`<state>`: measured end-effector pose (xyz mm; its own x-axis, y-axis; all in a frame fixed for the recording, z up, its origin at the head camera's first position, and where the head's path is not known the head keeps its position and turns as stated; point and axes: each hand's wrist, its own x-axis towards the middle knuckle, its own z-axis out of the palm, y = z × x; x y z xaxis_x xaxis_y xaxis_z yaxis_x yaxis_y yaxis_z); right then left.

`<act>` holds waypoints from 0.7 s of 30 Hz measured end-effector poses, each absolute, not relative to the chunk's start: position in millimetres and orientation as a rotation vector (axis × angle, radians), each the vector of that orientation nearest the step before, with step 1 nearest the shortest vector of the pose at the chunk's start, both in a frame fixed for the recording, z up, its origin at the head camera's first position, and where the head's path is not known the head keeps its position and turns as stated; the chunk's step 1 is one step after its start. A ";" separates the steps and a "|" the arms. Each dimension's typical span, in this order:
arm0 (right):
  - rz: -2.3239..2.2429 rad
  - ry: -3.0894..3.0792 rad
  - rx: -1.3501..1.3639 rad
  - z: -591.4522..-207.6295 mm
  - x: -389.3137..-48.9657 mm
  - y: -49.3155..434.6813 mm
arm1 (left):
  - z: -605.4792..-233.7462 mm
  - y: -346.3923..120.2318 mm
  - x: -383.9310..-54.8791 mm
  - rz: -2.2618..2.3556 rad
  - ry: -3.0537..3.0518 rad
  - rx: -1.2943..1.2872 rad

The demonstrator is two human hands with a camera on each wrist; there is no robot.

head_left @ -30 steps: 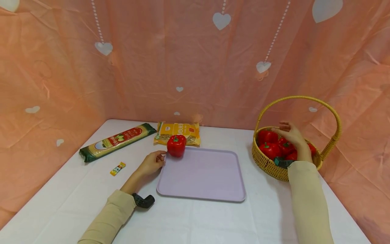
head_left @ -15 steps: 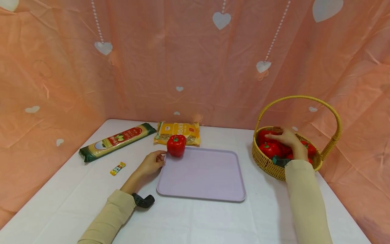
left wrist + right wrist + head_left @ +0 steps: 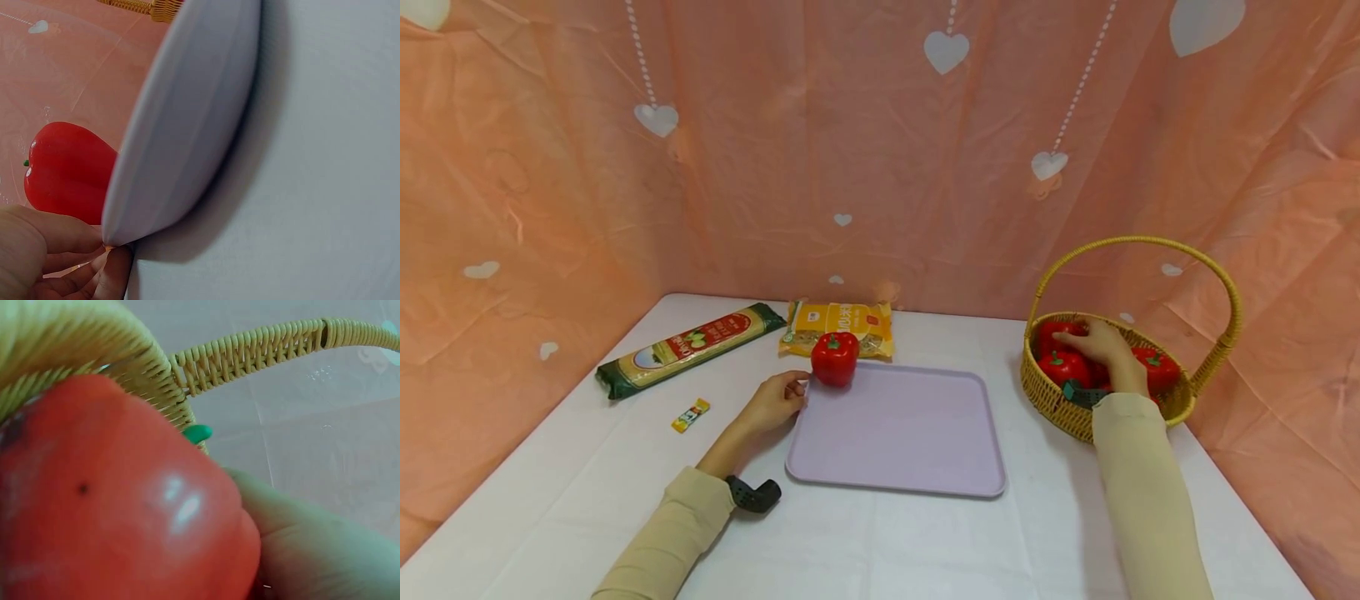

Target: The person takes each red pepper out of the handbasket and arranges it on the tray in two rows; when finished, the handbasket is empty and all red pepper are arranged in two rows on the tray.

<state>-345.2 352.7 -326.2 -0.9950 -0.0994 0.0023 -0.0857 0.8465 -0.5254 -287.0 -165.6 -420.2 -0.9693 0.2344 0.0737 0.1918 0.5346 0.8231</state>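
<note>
A red bell pepper [image 3: 834, 360] stands on the far left corner of the lilac tray [image 3: 898, 433]. At that corner my left hand [image 3: 772, 402] pinches the tray's rim between thumb and fingers, close beside the pepper. My right hand [image 3: 1101, 346] reaches down into the wicker basket [image 3: 1052, 408] among several red bell peppers [image 3: 1066, 367], its thumb pointing left over them. In the right wrist view one large pepper [image 3: 137, 506] fills the foreground, with part of the hand [image 3: 319, 544] right behind it. The fingertips are hidden, so I cannot tell whether they grip a pepper.
A long green and red packet [image 3: 691, 350] lies at the back left, near a yellow bag [image 3: 872, 325] behind the tray. A small yellow sachet [image 3: 690, 415] is left of my left hand. The basket's tall handle [image 3: 1150, 240] arches over my right hand.
My right hand has lowered into the basket and shifted slightly left, uncovering a pepper at the basket's right side. My left hand and the tray have stayed in place.
</note>
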 end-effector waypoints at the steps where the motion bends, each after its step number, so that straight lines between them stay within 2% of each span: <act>1: -0.839 2.999 -0.142 -326.3 -345.0 352.6 | -419.9 -165.6 -287.1 1.443 2.714 0.383; 9: -0.897 2.999 -0.034 -323.5 -342.0 352.1 | -418.8 -164.9 -287.3 1.429 2.716 0.368; 21: -1.327 2.983 -0.016 -316.2 -332.1 361.1 | -419.8 -165.6 -287.9 1.409 2.741 0.402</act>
